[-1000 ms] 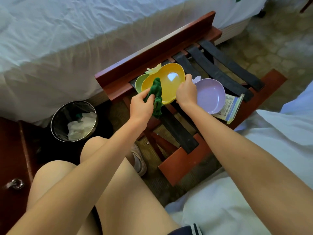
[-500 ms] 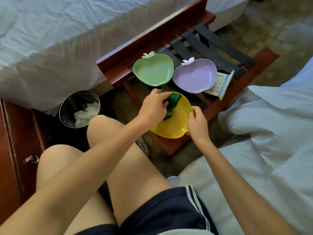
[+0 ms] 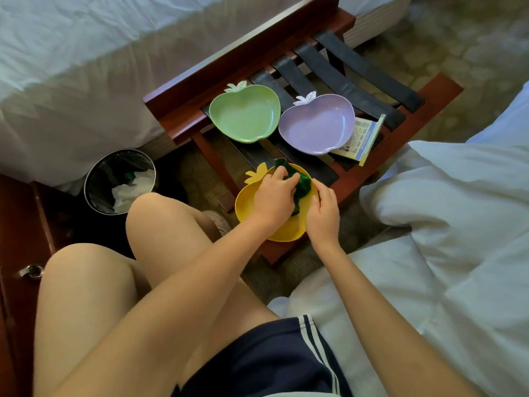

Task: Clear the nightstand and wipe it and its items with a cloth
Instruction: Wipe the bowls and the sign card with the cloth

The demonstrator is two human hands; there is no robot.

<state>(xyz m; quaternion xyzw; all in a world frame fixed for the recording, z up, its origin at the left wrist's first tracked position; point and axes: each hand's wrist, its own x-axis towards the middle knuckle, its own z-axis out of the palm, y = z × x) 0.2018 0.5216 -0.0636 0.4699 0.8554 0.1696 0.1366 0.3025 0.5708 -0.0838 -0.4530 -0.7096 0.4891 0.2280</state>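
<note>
Yellow dish (image 3: 246, 202), lifted off green dish (image 3: 244, 113), sat nearer lap; left hand (image 3: 273, 196) clutched cloth (image 3: 302, 187) inside it, right hand (image 3: 323, 214) pinched rim: wiping begun.

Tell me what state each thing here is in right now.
yellow dish, upright, held at its rim, cloth inside.
green cloth, bunched, pressed into the yellow dish.
left hand, grips the green cloth.
right hand, holds the yellow dish's rim.
green dish, empty, resting on the rack.
purple dish, empty, overlapping a booklet.
bin, open, paper inside.
</note>
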